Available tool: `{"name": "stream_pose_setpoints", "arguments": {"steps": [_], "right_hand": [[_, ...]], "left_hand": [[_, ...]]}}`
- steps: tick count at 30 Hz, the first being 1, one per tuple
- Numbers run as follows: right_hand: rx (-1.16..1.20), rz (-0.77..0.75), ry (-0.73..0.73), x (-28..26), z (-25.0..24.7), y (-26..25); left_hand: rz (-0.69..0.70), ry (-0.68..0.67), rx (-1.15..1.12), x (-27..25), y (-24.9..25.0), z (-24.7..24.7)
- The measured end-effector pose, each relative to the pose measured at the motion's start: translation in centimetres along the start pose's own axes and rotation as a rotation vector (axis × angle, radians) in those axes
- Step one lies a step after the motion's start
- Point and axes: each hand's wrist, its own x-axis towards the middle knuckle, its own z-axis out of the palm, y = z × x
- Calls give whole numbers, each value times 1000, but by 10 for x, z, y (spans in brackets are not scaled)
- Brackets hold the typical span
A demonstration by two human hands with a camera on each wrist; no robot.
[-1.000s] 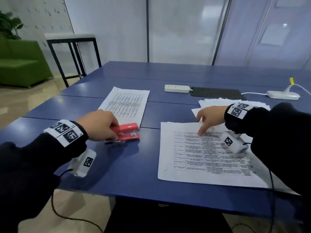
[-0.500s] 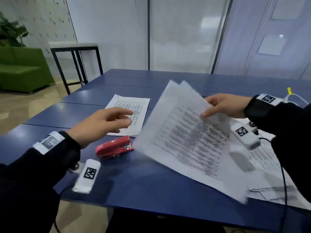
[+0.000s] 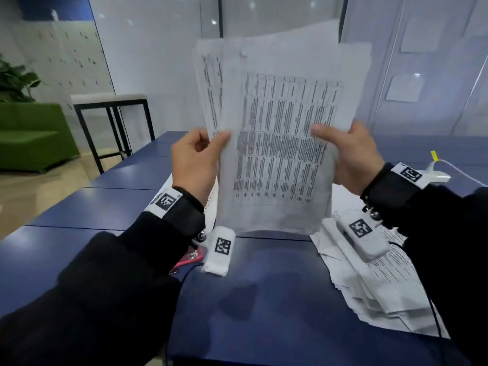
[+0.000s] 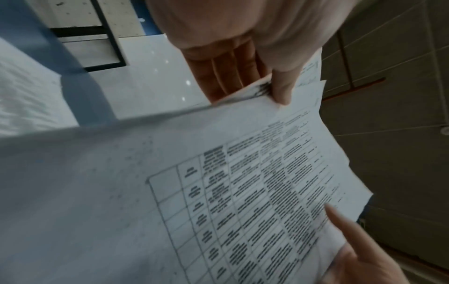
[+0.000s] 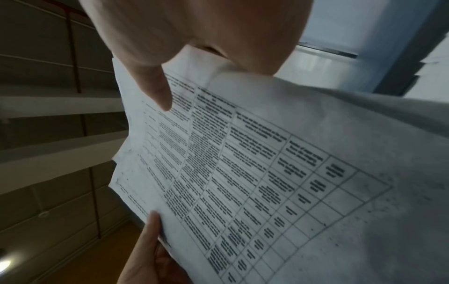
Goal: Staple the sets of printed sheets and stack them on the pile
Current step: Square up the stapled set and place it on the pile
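Cool, dim, even light. Small ceiling-lamp glints dot the glass wall (image 3: pixel 163 48) behind the sheets (image 3: pixel 280 133). A soft shadow lies on the table (image 3: pixel 237 299) below the sheets. Print is smeared; wrist views are grainy, bent at edges.

The set of printed paper sheets (image 3: pixel 280 143) stands upright above the blue tabletop (image 3: pixel 264 299), held between the two hands: the left hand (image 3: pixel 196 165) on its left edge, the right hand (image 3: pixel 348 157) on its right edge, each with the thumb on the near face. The sheets are fanned, the rear ones showing past the front sheet to the left. Below and right of them, a loose pile of printed sheets (image 3: pixel 375 289) lies on the tabletop. The red stapler (image 3: pixel 191 257) lies on the tabletop under the left wrist. Beyond the left hand, more printed paper (image 3: pixel 211 199) lies flat. A white power adapter (image 3: pixel 438 175) sits behind the right wrist. A black-framed side table (image 3: pixel 111 101) stands behind the tabletop at left, a green sofa (image 3: pixel 31 133) left of it.
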Motion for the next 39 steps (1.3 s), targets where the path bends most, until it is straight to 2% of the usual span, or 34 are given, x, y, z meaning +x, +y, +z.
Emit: {"name": "stream_pose_setpoints", "arguments": {"steps": [3, 7, 10, 13, 16, 20, 22, 25, 28, 33, 39], "right_hand": [[-35, -46, 30, -9, 10, 6], [-137, -50, -24, -31, 15, 37], [-152, -81, -7, -29, 19, 33], [-116, -92, 6, -9, 21, 7], [-95, -68, 14, -1, 20, -3], [-111, -6, 32, -19, 18, 20], [-99, -5, 41, -24, 20, 23], [-60, -41, 62, -14, 26, 6], [-40, -50, 60, -5, 26, -9], [-56, -42, 52, -16, 23, 4], [-31, -61, 88, -10, 27, 6]], "left_hand": [[56, -24, 121, -7, -7, 2], [51, -158, 131, -44, -30, -4], [90, -194, 194, -43, -28, -4], [137, -176, 227, -18, -6, 2], [174, -195, 124, -3, 5, 5], [86, -207, 125, -25, -13, 2], [103, -190, 108, -31, -15, 3], [118, -161, 66, -15, -1, 10], [67, -104, 64, 3, 6, 11], [21, -149, 23, -16, -10, 11], [10, -107, -31, -6, -6, 16]]}}
